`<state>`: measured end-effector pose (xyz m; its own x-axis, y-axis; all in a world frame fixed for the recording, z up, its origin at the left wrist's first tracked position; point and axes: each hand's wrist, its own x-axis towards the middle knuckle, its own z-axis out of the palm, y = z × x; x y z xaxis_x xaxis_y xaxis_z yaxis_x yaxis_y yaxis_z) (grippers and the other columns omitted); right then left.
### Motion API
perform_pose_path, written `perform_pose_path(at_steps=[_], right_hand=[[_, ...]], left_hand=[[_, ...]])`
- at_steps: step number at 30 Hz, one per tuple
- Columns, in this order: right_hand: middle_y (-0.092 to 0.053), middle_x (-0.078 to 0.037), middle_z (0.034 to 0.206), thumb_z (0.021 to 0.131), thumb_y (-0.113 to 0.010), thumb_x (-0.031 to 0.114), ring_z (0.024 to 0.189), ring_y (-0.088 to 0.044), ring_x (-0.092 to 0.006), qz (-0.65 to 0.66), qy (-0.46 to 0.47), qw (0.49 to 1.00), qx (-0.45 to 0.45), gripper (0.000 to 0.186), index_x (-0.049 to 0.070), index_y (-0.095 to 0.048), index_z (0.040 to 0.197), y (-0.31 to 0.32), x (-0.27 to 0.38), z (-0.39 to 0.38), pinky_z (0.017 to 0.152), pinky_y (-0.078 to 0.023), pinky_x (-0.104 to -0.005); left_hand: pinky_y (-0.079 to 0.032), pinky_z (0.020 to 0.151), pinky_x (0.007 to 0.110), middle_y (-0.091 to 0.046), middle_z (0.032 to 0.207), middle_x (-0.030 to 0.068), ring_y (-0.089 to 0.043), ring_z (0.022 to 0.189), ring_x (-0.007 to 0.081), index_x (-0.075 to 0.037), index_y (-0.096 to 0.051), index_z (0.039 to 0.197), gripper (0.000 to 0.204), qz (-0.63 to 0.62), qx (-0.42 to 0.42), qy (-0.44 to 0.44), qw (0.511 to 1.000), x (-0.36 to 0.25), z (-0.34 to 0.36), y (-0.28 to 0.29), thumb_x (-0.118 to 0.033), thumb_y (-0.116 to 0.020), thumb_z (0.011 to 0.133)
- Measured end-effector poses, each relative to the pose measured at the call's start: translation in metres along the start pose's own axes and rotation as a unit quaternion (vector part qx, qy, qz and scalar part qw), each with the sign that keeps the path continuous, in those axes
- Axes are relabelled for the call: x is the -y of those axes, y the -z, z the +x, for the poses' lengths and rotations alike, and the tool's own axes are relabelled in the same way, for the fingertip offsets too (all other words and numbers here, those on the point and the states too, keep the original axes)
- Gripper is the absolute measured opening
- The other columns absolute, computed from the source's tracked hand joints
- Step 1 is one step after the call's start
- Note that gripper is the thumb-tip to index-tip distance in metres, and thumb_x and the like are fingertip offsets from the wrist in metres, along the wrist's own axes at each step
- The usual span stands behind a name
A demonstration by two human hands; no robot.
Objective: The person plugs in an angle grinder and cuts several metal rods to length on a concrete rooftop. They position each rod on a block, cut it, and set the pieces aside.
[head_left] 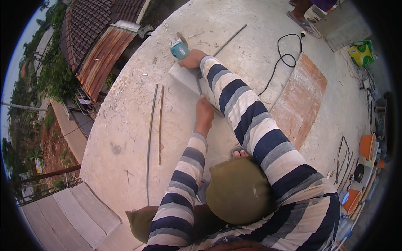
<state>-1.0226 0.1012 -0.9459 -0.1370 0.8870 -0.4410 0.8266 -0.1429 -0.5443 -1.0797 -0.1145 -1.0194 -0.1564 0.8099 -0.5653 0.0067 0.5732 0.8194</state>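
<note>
My right hand (193, 59) is closed on a teal angle grinder (179, 50), its disc upright at the top end, over a pale block (183, 78). A long thin metal rod (228, 40) passes under the grinder and along the block toward me. My left hand (204, 112) is lower down, closed on the rod beside the block's near edge. Two more thin rods (150, 141) (160, 136) lie on the concrete surface (117, 163) to the left. My knee and sandalled foot (239, 152) show below my arms.
A black cable (281, 58) loops at the right, near a stained board (299, 100). Another person's sandalled foot (297, 19) is at the top right. Buckets (367, 146), bent bars and a yellow-green sack (361, 53) line the right. The slab's edge drops toward roofs (98, 60) at the left.
</note>
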Motion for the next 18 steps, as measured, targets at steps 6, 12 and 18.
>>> perform_pose_path(at_steps=[6,12,18], right_hand=[[-0.074,-0.029,0.131,0.082,-0.079,0.055,0.119,-0.074,-0.0413,0.003,0.006,1.000,0.003,0.079,-0.008,-0.074,0.129,0.002,0.010,-0.004,0.102,-0.057,-0.0430],[-0.075,-0.028,0.129,0.082,-0.080,0.054,0.117,-0.074,-0.0413,0.009,-0.009,1.000,-0.004,0.079,-0.010,-0.074,0.128,0.001,-0.001,-0.003,0.101,-0.057,-0.0428],[-0.075,-0.028,0.130,0.082,-0.080,0.053,0.117,-0.074,-0.0416,0.011,-0.005,1.000,0.000,0.078,-0.010,-0.074,0.128,0.002,0.002,-0.006,0.100,-0.057,-0.0433]], left_hand=[[-0.037,0.046,0.036,-0.055,0.076,0.0049,-0.047,0.053,0.0162,-0.002,-0.060,0.105,0.053,0.011,-0.025,-0.029,0.999,0.012,0.013,0.004,-0.047,-0.036,0.118],[-0.036,0.045,0.036,-0.055,0.077,0.0047,-0.048,0.053,0.0160,-0.002,-0.060,0.104,0.052,-0.004,0.007,0.000,1.000,-0.001,0.000,-0.001,-0.046,-0.037,0.118],[-0.037,0.045,0.035,-0.055,0.077,0.0051,-0.050,0.054,0.0165,-0.002,-0.060,0.103,0.052,-0.007,-0.003,-0.009,1.000,0.000,0.001,-0.001,-0.046,-0.037,0.118]])
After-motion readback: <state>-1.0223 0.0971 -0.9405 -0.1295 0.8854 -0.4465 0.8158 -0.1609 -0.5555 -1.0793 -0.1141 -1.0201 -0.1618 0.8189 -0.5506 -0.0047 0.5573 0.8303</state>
